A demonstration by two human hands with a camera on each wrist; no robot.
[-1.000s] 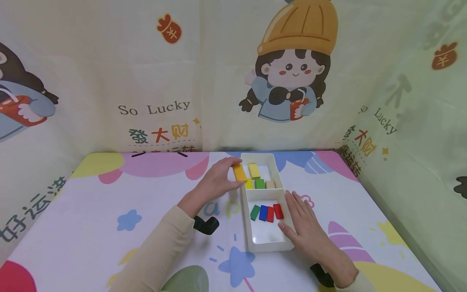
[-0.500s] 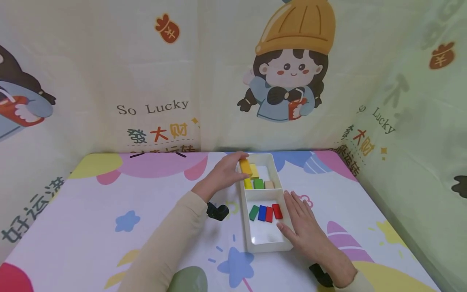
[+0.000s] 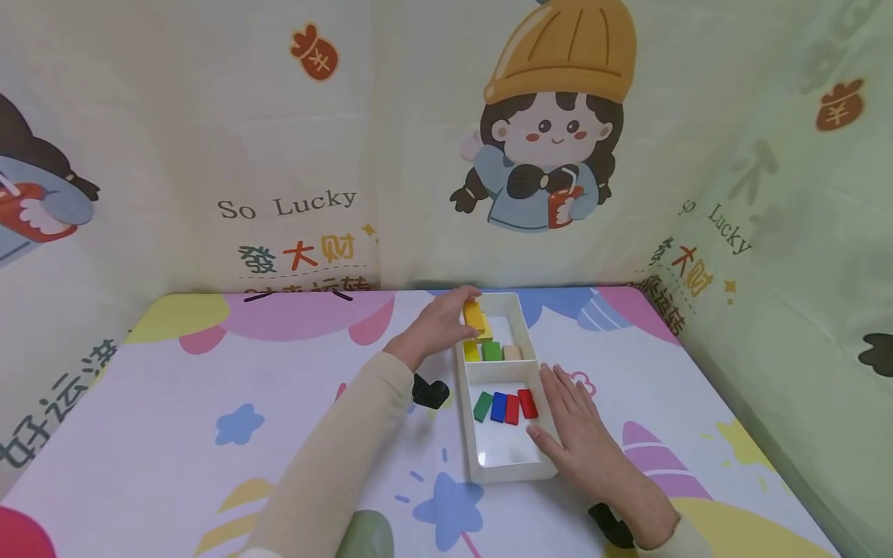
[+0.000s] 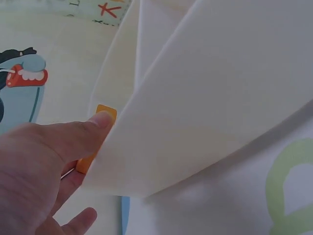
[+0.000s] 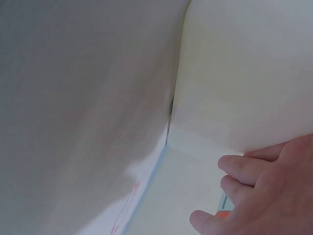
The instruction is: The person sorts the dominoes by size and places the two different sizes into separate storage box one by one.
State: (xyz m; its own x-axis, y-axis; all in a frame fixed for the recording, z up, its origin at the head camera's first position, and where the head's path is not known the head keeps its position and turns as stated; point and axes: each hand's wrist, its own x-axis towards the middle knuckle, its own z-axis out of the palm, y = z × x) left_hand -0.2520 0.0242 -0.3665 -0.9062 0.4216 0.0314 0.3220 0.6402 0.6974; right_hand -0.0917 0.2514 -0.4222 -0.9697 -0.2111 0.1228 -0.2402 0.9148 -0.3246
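A white box (image 3: 508,456) with two compartments stands on the table. Over the left wall of its far compartment, my left hand (image 3: 434,329) pinches an orange-yellow block (image 3: 474,316) between thumb and fingers. In the left wrist view the block (image 4: 87,162) shows at the box's wall (image 4: 195,112), partly behind the thumb. The far compartment also has a pale yellow block (image 3: 486,332), a yellow block (image 3: 470,353), a green block (image 3: 491,351) and a beige block (image 3: 512,353). With fingers straight, my right hand (image 3: 586,438) lies along the near compartment's right wall.
Green (image 3: 483,407), blue (image 3: 498,407) and two red blocks (image 3: 512,409) lie in the near compartment. A colourfully printed cover (image 3: 174,403) is on the table. Printed cloth (image 3: 418,139) hangs behind and at the sides.
My left hand has moved right with the orange-yellow block, from the outer left side of the box to over the far compartment's left edge. The right hand has kept its place.
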